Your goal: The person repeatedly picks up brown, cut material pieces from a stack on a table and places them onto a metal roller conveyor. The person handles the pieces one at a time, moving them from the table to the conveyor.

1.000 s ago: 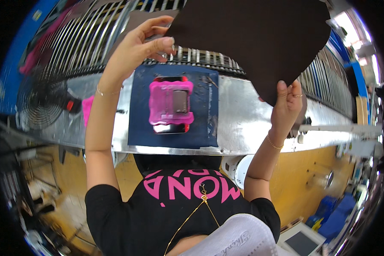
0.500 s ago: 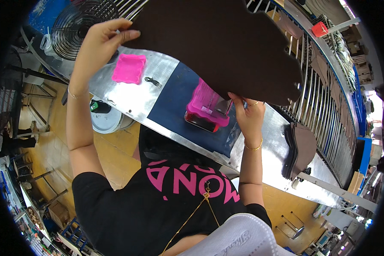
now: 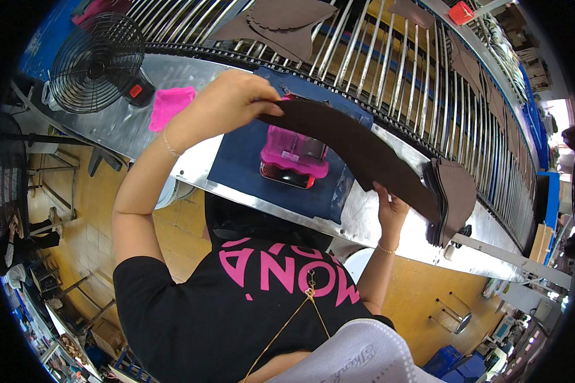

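Between my hands hangs a dark brown sheet cut-out [image 3: 358,143], tilted so that it looks like a narrow curved band. My left hand [image 3: 239,96] pinches its left end above the blue mat. Lower on the right, my right hand [image 3: 390,207] grips the near edge, some fingers hidden behind the sheet. The sheet's far right end overlaps a stack of brown cut pieces [image 3: 457,198] on the metal table; I cannot tell whether they touch. Under the sheet, a pink tray [image 3: 294,156] sits on a red and black object [image 3: 287,175] on the blue mat [image 3: 236,159].
A conveyor of metal rods [image 3: 390,83] runs along the table's far side, with loose brown cut pieces [image 3: 287,25] on it. A black fan [image 3: 99,64] and a pink scalloped dish [image 3: 170,107] stand left. A metal bar [image 3: 511,255] juts out at right.
The sheet has come down and right from over the conveyor, turning from broad face to narrow edge. My left hand moved right and down; my right hand moved right and down with it.
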The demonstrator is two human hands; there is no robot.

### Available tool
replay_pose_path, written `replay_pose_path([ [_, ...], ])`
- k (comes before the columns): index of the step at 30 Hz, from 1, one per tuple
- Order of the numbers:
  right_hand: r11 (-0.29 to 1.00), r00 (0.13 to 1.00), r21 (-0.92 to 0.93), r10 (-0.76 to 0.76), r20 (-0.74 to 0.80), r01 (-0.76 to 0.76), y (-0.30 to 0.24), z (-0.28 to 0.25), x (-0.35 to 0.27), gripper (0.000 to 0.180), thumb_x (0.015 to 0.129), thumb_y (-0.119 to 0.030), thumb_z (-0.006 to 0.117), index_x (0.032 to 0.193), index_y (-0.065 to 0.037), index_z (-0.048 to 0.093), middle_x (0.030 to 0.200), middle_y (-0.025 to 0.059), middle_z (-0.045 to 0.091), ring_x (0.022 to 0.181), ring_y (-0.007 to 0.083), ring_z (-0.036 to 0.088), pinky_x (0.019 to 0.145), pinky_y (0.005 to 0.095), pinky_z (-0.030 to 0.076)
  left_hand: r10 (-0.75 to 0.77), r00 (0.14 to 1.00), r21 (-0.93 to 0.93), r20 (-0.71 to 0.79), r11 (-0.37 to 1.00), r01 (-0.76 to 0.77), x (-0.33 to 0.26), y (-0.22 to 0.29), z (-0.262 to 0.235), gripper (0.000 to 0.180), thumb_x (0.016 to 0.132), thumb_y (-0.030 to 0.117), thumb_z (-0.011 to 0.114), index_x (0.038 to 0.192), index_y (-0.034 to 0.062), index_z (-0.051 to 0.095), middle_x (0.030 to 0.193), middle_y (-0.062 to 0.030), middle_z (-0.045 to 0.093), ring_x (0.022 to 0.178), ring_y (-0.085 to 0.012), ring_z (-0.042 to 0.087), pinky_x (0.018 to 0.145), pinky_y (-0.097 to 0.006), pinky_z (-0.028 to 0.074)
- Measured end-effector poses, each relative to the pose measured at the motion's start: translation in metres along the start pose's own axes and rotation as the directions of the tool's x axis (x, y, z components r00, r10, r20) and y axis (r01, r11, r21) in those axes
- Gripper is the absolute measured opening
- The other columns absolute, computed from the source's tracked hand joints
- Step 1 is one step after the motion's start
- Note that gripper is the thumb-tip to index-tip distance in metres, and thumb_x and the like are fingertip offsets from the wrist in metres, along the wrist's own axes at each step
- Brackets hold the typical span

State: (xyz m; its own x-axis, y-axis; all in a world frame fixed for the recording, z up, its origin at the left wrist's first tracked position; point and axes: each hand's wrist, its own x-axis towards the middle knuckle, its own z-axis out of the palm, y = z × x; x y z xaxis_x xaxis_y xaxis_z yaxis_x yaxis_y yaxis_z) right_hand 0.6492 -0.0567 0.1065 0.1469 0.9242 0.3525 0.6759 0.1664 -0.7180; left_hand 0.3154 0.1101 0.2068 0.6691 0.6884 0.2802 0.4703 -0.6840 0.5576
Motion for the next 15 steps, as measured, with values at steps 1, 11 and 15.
replay_pose_path([
  [1, 0.996, 0.998, 0.057, 0.067, -0.005, -0.066, 0.006, -0.006, -0.010, 0.018, 0.080, 0.005, 0.064, 0.096, -0.001, 0.068, 0.085, 0.0121, 0.070, 0.072, 0.0171, 0.065, 0.066, 0.0266, 0.050, 0.029, 0.999, -0.001, 0.031, 1.000, -0.029, 0.007, 0.005, 0.005, 0.013, 0.075, 0.010, 0.069, 0.084, 0.0011, 0.067, 0.072, -0.0107, 0.061, 0.063, -0.0289, 0.058, 0.058, -0.035, 0.045],
  [11, 0.887, 0.915, -0.235, 0.403, -0.020, -0.397, 0.002, -0.131, -0.044, 0.012, 0.078, -0.006, 0.072, 0.080, 0.005, 0.067, 0.077, 0.0101, 0.068, 0.070, 0.0135, 0.060, 0.067, 0.0284, 0.047, 0.277, 0.944, -0.004, 0.178, 0.960, -0.281, 0.059, 0.046, 0.073, 0.012, 0.072, 0.022, 0.072, 0.075, 0.0104, 0.068, 0.082, -0.0017, 0.055, 0.085, -0.0215, 0.057, 0.067, -0.035, 0.048],
  [15, 0.783, 0.794, -0.133, 0.600, -0.097, -0.608, -0.021, -0.170, -0.034, 0.023, 0.084, -0.016, 0.070, 0.097, 0.002, 0.063, 0.083, -0.0009, 0.063, 0.075, 0.0056, 0.054, 0.070, 0.0204, 0.044, 0.384, 0.923, -0.106, -0.020, 0.917, -0.384, 0.100, 0.055, 0.090, 0.016, 0.077, 0.022, 0.069, 0.074, 0.0068, 0.066, 0.085, -0.0055, 0.053, 0.085, -0.0244, 0.054, 0.072, -0.036, 0.047],
])
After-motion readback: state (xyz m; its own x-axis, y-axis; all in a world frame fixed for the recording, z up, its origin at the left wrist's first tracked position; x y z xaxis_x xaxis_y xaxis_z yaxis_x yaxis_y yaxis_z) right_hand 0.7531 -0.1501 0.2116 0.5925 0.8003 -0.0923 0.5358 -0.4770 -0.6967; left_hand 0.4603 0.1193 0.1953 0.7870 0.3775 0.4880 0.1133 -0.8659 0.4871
